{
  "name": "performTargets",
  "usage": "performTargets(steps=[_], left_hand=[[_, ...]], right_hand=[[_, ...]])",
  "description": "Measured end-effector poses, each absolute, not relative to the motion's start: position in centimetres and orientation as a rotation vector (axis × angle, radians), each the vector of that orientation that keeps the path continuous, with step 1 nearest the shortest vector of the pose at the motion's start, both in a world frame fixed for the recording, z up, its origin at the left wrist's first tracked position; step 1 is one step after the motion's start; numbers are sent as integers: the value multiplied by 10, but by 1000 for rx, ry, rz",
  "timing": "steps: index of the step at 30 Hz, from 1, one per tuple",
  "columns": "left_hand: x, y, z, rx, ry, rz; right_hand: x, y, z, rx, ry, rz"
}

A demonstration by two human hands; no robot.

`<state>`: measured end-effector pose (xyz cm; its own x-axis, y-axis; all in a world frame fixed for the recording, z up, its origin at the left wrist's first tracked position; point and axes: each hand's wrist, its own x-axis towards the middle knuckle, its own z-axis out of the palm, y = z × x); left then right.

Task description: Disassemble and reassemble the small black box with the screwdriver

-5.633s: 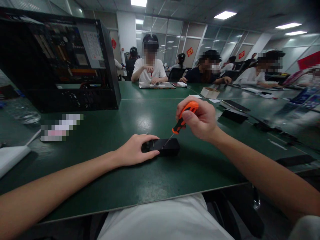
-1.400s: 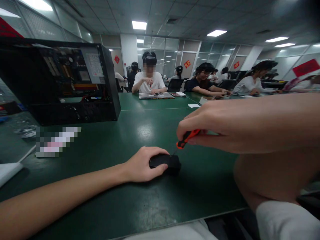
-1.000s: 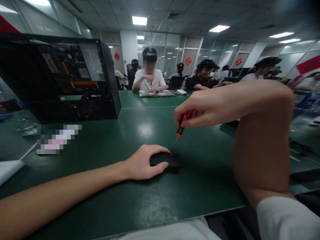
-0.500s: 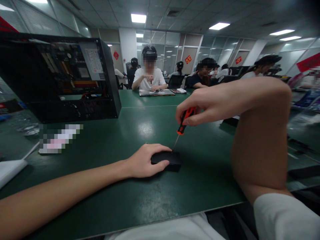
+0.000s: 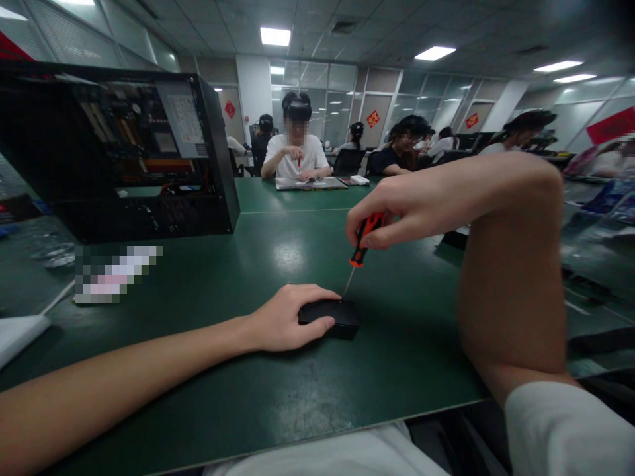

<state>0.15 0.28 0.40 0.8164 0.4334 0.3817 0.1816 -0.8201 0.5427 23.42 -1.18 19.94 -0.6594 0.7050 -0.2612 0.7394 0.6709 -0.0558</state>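
- Closest to us, near the front edge of the tabletop (image 5: 238, 390), our left hand (image 5: 282, 320) lies curled over a small black box (image 5: 331, 317). The fingers are bent around its left end and press it down.
- The box sits flat on the green top, about in the middle of the front edge, not far back from it.
- Just above it, our right hand (image 5: 397, 215) is closed in a pinch around the orange and black handle of a screwdriver (image 5: 361, 248). The elbow is lifted high.
- The thin metal tip points down and meets the top of the box at its back edge. We cannot see the screw itself; it is too small and dark.
- To do this well, we think we should keep the tool straight over the screw, push down softly, turn slowly, and hold the box so it cannot slide.
- Farther back, at the left side, stands an open computer case (image 5: 124, 155).
- At the far edge, other people sit at work, one in a white shirt (image 5: 296, 155).
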Motion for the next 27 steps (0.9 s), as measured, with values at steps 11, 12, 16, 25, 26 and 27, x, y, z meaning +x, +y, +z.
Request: performTargets(steps=[11,12,16,25,26,27], left_hand=[[2,4,5,2500,435,682],[2,4,5,2500,435,682],[2,4,4,2499,443,681],[2,3,4,2499,453,682],[2,3,4,2499,453,678],[2,3,4,2500,453,676]], right_hand=[[231,-12,198,1205,2664,-229],[232,-12,198,1215,2662,-221],[233,-11,197,1247,2655,-194],[232,-14,196,1224,2685,-118],[233,-16,196,1218,2692,-108],[233,-17,195,1216,2695,-102]])
